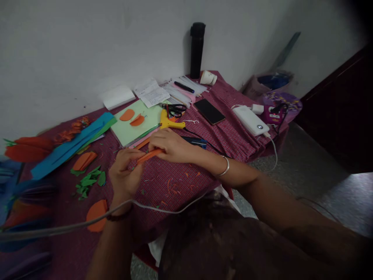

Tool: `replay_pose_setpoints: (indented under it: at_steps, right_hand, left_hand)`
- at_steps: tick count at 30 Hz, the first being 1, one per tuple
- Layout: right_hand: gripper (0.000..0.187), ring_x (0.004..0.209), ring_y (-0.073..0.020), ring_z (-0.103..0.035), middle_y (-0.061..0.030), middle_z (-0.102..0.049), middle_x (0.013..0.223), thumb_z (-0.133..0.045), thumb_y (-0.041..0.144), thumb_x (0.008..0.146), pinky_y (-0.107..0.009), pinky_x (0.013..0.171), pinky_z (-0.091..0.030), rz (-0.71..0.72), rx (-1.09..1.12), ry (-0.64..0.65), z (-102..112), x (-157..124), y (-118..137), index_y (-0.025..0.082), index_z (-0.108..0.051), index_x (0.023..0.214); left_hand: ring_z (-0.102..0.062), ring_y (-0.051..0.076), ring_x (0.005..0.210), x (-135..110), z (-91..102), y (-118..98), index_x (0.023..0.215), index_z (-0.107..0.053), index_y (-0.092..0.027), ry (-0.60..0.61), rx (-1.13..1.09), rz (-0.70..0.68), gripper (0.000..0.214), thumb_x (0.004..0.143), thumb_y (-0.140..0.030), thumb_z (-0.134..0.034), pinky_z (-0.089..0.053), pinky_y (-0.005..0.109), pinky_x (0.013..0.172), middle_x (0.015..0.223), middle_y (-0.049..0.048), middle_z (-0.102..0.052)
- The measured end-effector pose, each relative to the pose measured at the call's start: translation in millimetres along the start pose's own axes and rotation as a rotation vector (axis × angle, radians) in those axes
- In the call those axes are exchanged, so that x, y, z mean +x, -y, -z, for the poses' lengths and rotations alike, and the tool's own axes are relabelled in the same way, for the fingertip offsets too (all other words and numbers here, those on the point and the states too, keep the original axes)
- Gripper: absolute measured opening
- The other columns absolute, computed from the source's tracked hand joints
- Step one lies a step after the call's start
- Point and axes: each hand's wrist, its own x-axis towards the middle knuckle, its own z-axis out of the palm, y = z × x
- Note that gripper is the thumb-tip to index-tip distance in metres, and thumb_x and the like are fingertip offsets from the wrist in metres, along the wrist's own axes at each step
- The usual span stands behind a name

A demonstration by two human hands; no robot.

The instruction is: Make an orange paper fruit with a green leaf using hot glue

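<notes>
Between my two hands, above the checked tablecloth, is a folded strip of orange paper (150, 155). My left hand (126, 171) pinches its near left end between thumb and fingers. My right hand (171, 146) is closed on its other end, the fingers pressed along the top. Just beyond the right hand lies a yellow glue gun (169, 121), with black-handled scissors (176, 109) behind it. Orange paper circles (127, 114) rest on a light green sheet (140, 111). Left of my left hand are green paper leaves (89, 181) and a stack of orange paper pieces (84, 161).
A white cable (163, 211) crosses in front of me. Toward the back right are a phone (209, 111), a white power bank (250, 120), a black bottle (197, 50) and a paper cup (208, 77). Blue paper strips (72, 144) and orange paper cutouts (97, 216) lie left. Orange scraps (175, 188) litter the cloth.
</notes>
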Motion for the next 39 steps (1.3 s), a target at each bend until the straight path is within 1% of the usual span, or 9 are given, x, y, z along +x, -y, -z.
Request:
replay_pose_setpoints:
  at_steps: [3, 10, 13, 16, 21, 27, 30, 35, 39]
  right_hand:
    - [0.007, 0.086, -0.0159, -0.057, -0.0035, -0.064, 0.091, -0.058, 0.011, 0.089, -0.030, 0.082, -0.039, -0.017, 0.216, -0.036, -3, 0, -4, 0.016, -0.060, 0.094]
    - [0.010, 0.087, -0.0148, -0.058, -0.0029, -0.063, 0.090, -0.062, 0.025, 0.093, -0.030, 0.085, -0.044, -0.029, 0.565, -0.056, -5, -1, -9, 0.016, -0.062, 0.089]
    - [0.017, 0.084, -0.0145, -0.056, -0.0020, -0.062, 0.088, -0.065, 0.032, 0.094, -0.029, 0.081, -0.044, -0.095, 0.624, -0.035, -5, -2, -8, 0.016, -0.062, 0.089]
    - [0.024, 0.081, -0.0134, -0.054, -0.0003, -0.060, 0.085, -0.068, 0.039, 0.092, -0.027, 0.077, -0.043, -0.191, 0.686, -0.017, -7, -3, -6, 0.016, -0.061, 0.090]
    - [0.030, 0.072, -0.0103, -0.051, 0.0028, -0.056, 0.079, -0.072, 0.042, 0.086, -0.024, 0.072, -0.044, -0.278, 0.954, 0.037, -13, -3, -3, 0.016, -0.058, 0.089]
    - [0.030, 0.079, -0.0112, -0.056, 0.0015, -0.061, 0.082, -0.077, 0.039, 0.084, -0.024, 0.074, -0.047, -0.273, 1.081, 0.073, -13, -2, -2, 0.016, -0.059, 0.089]
    - [0.025, 0.078, -0.0103, -0.054, 0.0022, -0.059, 0.082, -0.076, 0.034, 0.084, -0.023, 0.074, -0.046, -0.308, 1.011, 0.058, -14, -2, -4, 0.015, -0.060, 0.089]
    - [0.025, 0.085, -0.0117, -0.057, -0.0011, -0.062, 0.094, -0.070, 0.037, 0.092, -0.025, 0.081, -0.048, -0.369, 0.970, -0.059, -18, -2, -2, 0.015, -0.061, 0.100]
    - [0.025, 0.089, -0.0125, -0.057, -0.0023, -0.063, 0.095, -0.061, 0.041, 0.098, -0.026, 0.086, -0.048, -0.445, 1.041, -0.156, -21, -2, 7, 0.016, -0.060, 0.097]
  left_hand:
    - [-0.069, 0.019, 0.087, -1, -2.1, -4, 0.086, -0.078, -0.024, -0.034, -0.103, 0.044, 0.013, 0.080, -0.013, -0.076, -0.054, 0.036, 0.084, 0.089, 0.0013, -0.075]
    - [-0.066, 0.017, 0.081, -3, -9.3, -11, 0.074, -0.079, -0.024, -0.074, -0.419, 0.331, 0.007, 0.074, -0.022, -0.085, -0.052, 0.031, 0.075, 0.083, 0.0025, -0.073]
    - [-0.064, 0.015, 0.078, -3, -14.0, -12, 0.064, -0.074, -0.021, -0.081, -0.567, 0.511, 0.019, 0.065, -0.027, -0.091, -0.052, 0.028, 0.073, 0.081, 0.0018, -0.071]
    - [-0.064, 0.015, 0.078, -3, -17.2, -12, 0.064, -0.072, -0.020, -0.036, -0.717, 0.658, 0.027, 0.060, -0.034, -0.094, -0.053, 0.028, 0.074, 0.081, 0.0018, -0.070]
    - [-0.065, 0.016, 0.075, -5, -17.2, -13, 0.072, -0.073, -0.019, -0.057, -0.848, 0.740, 0.038, 0.054, -0.043, -0.096, -0.055, 0.029, 0.071, 0.082, 0.0030, -0.070]
    - [-0.064, 0.018, 0.069, -8, -17.0, -13, 0.081, -0.074, -0.021, -0.013, -0.837, 0.713, 0.040, 0.064, -0.053, -0.090, -0.054, 0.032, 0.069, 0.077, 0.0028, -0.069]
    - [-0.060, 0.016, 0.066, -9, -15.2, -14, 0.080, -0.073, -0.021, -0.041, -0.605, 0.646, 0.033, 0.075, -0.053, -0.081, -0.050, 0.029, 0.066, 0.073, 0.0012, -0.067]
    - [-0.056, 0.014, 0.064, -7, -10.9, -23, 0.073, -0.067, -0.020, -0.025, 0.102, 0.228, 0.020, 0.090, -0.029, -0.064, -0.044, 0.027, 0.065, 0.068, -0.0009, -0.063]
    - [-0.055, 0.015, 0.062, -7, -16.7, -24, 0.066, -0.058, -0.022, -0.051, 0.260, -0.030, 0.022, 0.086, -0.016, -0.064, -0.042, 0.028, 0.065, 0.064, -0.0016, -0.058]
